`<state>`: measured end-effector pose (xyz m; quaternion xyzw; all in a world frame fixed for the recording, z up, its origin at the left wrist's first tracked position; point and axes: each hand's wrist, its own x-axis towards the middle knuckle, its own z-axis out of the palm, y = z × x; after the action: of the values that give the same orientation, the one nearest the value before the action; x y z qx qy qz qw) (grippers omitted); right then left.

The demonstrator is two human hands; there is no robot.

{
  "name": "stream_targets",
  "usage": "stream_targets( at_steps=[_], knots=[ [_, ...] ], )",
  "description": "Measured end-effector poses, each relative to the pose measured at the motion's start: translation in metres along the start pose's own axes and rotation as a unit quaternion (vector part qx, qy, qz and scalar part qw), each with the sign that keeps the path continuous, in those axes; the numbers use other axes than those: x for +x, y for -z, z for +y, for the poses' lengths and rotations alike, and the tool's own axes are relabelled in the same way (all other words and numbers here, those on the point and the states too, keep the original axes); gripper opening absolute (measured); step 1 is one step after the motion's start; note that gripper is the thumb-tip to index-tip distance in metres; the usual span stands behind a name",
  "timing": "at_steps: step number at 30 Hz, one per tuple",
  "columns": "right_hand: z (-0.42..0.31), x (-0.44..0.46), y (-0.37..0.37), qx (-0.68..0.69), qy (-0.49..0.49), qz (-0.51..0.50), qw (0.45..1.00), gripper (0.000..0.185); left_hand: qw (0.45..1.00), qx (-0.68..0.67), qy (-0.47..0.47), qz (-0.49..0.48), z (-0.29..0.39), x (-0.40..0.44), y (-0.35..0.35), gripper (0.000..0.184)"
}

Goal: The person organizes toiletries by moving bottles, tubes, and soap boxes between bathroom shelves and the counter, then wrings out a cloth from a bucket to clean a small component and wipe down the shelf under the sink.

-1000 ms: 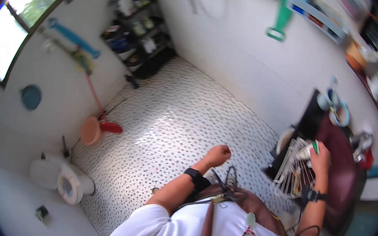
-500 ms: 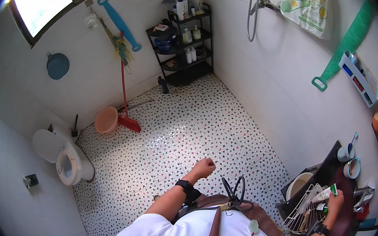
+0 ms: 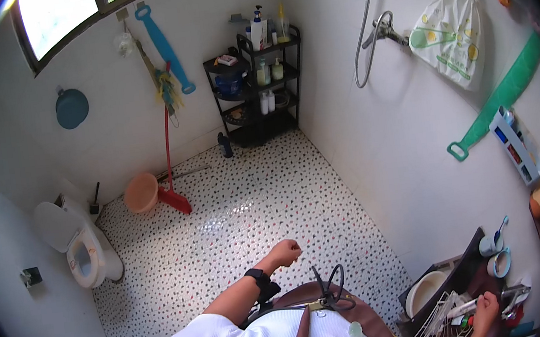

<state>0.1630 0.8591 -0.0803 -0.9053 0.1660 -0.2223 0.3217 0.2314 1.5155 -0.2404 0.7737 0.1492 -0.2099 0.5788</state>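
Note:
My left hand (image 3: pixel 285 253) hangs over the speckled floor in front of my body, fingers curled in, with nothing seen in it. A black watch (image 3: pixel 258 277) is on that wrist. At the lower right, my right hand (image 3: pixel 486 310) is closed around one end of a white tube (image 3: pixel 462 309), held above a wire rack (image 3: pixel 433 324). Green and red packaging (image 3: pixel 462 322) shows just below the tube, partly covered by the hand. A round pale basin (image 3: pixel 425 294) stands beside the rack. Two cups (image 3: pixel 490 245) with toothbrushes sit farther back on the dark counter.
A metal faucet (image 3: pixel 516 295) is close to my right hand. Along the right wall are a grey-blue holder (image 3: pixel 514 146) and a green back scrubber (image 3: pixel 498 99). Across the room stand a black shelf (image 3: pixel 260 113), a peach basin (image 3: pixel 141 193), a red broom (image 3: pixel 175 200) and a toilet (image 3: pixel 93 257).
My right hand has turned, and the tube, whose green end was showing, now lies more edge-on. The whole view has tilted upward slightly. My left hand stays curled.

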Motion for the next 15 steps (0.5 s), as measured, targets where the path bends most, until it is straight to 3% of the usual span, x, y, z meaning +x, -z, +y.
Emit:
stream_targets(
  at_steps=[3, 7, 11, 12, 15],
  knots=[
    [-0.057, 0.000, -0.012, 0.011, -0.049, 0.003, 0.999, 0.024, 1.000, -0.021, 0.015, -0.015, 0.004, 0.025, 0.008, 0.021],
    [-0.232, -0.006, -0.045, -0.120, -0.050, -0.106, 0.986, 0.032, 1.000, -0.001, 0.003, -0.016, 0.011, 0.067, 0.027, 0.025],
    [-0.256, 0.037, -0.118, -0.039, -0.008, -0.125, 0.991, 0.028, 0.995, 0.097, -0.022, -0.011, 0.020, 0.113, 0.067, 0.029],
    [-0.268, 0.050, -0.141, -0.034, 0.009, -0.131, 0.991, 0.027, 0.993, 0.116, 0.019, -0.007, 0.030, 0.117, 0.082, 0.029],
    [-0.290, 0.082, -0.216, 0.009, 0.078, -0.134, 0.988, 0.027, 0.983, 0.171, -0.057, 0.022, 0.042, 0.138, 0.133, 0.027]
  ],
)
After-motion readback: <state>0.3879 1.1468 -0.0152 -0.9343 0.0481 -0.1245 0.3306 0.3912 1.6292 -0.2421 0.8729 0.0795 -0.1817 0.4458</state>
